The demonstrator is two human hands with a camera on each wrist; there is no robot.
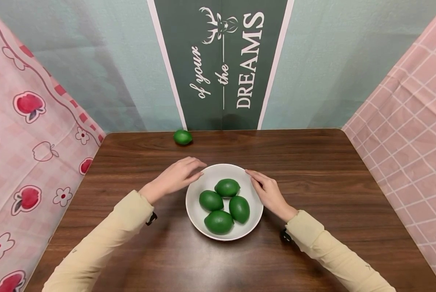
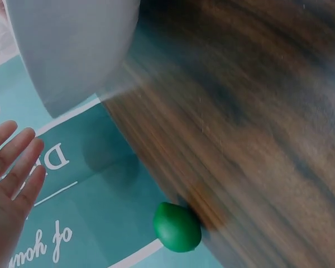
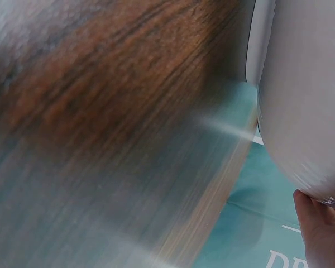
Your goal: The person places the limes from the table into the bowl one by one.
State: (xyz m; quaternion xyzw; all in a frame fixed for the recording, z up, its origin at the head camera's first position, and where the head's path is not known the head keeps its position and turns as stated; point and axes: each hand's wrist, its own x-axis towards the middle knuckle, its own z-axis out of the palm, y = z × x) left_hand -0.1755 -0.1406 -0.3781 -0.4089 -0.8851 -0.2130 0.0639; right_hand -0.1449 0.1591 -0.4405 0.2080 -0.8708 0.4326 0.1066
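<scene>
A round white bowl (image 1: pixel 195 221) stands on the wooden table with several green limes (image 1: pixel 219 222) lying inside. My right hand (image 1: pixel 270 194) is at its upper right rim in the head view, thumb and fingers holding the edge. The right wrist view shows those fingertips against the bowl's wall (image 3: pixel 310 100), with the thumb hidden. At the opposite side, my left hand (image 1: pixel 174 178) hovers by the rim, its fingers loosely extended. From the left wrist, the fingers look spread and apart from the bowl (image 2: pixel 72 50).
Another lime (image 1: pixel 183 137) lies near the table's far edge, left of centre; the left wrist view shows this lime (image 2: pixel 177 228) too. The brown table (image 1: pixel 312 162) meets a teal hanging with a dark lettered panel (image 1: pixel 223 113). Pink patterned cloths flank both sides.
</scene>
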